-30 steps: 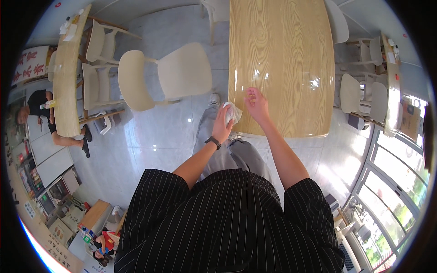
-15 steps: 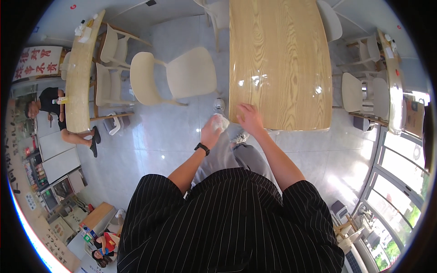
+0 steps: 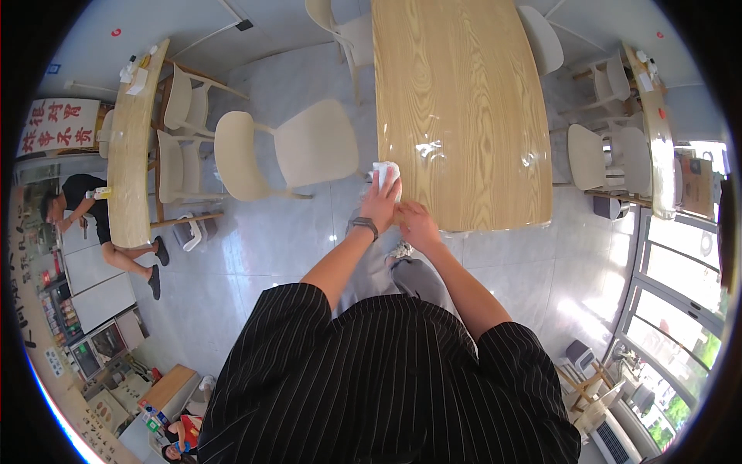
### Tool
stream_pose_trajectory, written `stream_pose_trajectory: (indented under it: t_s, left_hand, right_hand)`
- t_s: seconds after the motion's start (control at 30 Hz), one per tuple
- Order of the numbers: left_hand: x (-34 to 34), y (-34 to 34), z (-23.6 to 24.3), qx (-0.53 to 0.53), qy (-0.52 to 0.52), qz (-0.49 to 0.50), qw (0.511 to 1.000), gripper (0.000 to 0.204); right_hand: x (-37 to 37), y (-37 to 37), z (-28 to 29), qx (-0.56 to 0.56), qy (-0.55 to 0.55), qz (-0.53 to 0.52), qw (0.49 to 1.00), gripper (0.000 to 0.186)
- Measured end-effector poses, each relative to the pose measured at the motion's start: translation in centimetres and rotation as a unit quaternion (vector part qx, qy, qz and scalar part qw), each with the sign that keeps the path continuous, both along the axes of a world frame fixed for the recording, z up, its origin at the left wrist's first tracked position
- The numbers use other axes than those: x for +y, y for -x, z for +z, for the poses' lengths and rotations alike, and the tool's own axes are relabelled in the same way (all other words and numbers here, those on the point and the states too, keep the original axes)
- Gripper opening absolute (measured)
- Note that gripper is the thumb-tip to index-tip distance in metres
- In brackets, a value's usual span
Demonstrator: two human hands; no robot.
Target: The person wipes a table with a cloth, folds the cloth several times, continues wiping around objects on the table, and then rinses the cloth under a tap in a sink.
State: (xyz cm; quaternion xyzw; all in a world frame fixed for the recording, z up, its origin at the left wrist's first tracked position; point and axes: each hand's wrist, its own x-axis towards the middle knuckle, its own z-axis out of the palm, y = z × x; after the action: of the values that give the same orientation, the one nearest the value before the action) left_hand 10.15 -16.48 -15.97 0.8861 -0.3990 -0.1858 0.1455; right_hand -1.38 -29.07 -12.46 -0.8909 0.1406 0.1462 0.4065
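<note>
My left hand (image 3: 380, 203) is closed on a crumpled white cloth (image 3: 386, 169), which it presses to the left edge of the wooden table (image 3: 464, 116), close to the near corner. The tabletop has light wood grain and a glossy, clear-looking surface that reflects the lights. Right at that near-left corner, my right hand (image 3: 420, 226) has its fingers bent together against the edge, close to the left hand's wrist. Whatever its fingertips pinch there is too small to make out.
A beige chair (image 3: 317, 143) stands left of the table, another chair (image 3: 352, 39) beyond it. Along the left wall is a long table (image 3: 131, 170) with chairs; a person (image 3: 85, 193) sits beside it. More chairs (image 3: 591, 158) stand at the right, near glass doors (image 3: 672, 286).
My left hand has moved forward and right with the cloth, from beside the table onto its left edge. My right hand has drawn back from the tabletop to the corner, its fingers now bent.
</note>
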Motion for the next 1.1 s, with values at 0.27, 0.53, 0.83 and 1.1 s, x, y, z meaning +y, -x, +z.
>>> stream_pose_trajectory:
  t_s: [0.27,0.53,0.83,1.1]
  left_hand:
    - [-4.9,-7.2,-3.0,-0.053,0.050,0.003,0.997,0.070]
    - [-11.4,-20.6,-4.3,-0.084,0.038,-0.039,0.995,0.064]
    - [-18.2,-34.8,-4.4,-0.048,0.105,-0.032,0.993,0.064]
    - [-21.7,-41.0,-3.8,-0.064,0.100,-0.015,0.993,0.075]
  right_hand:
    - [-4.6,-4.5,-1.3,-0.012,0.106,-0.053,0.993,0.058]
    - [-10.0,-14.6,-1.9,0.004,0.150,-0.049,0.987,0.087]
    - [-12.0,-25.3,1.2,0.135,0.175,-0.052,0.974,0.113]
    - [-14.4,-32.5,-0.4,0.065,0.159,-0.072,0.982,0.115]
